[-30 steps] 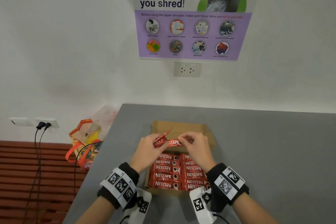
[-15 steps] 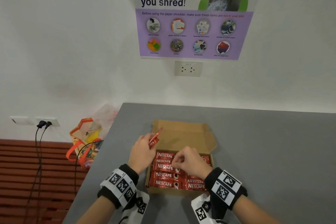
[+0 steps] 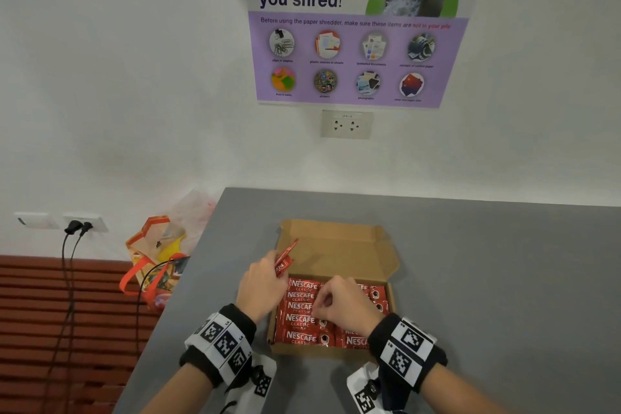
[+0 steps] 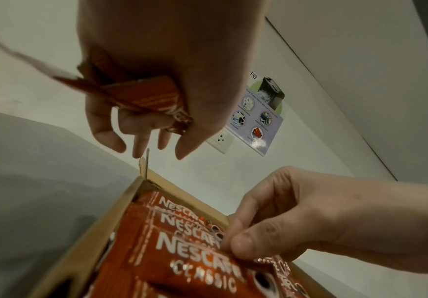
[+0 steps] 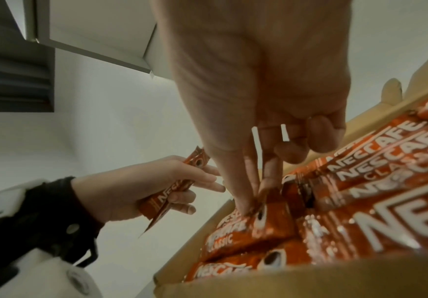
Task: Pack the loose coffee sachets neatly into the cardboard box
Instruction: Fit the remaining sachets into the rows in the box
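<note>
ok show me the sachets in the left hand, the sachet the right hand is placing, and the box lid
held sachets [image 5: 168, 198]: right wrist view, on the printed face.
placed sachet [image 5: 271, 219]: right wrist view, on its cup-printed end.
box lid [image 3: 339, 254]: head view, on the inner panel.

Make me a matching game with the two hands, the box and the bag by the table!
Things:
1. left hand
2. right hand
3. cardboard box
4. plastic bag

States:
A. lies open on the grey table, with rows of red sachets inside
B. pinches a sachet that lies in the box
C. sits down beside the table, near the wall
D. holds spare sachets up over the box's left edge

Pairs: 1-D, 2-B, 3-A, 4-C
</note>
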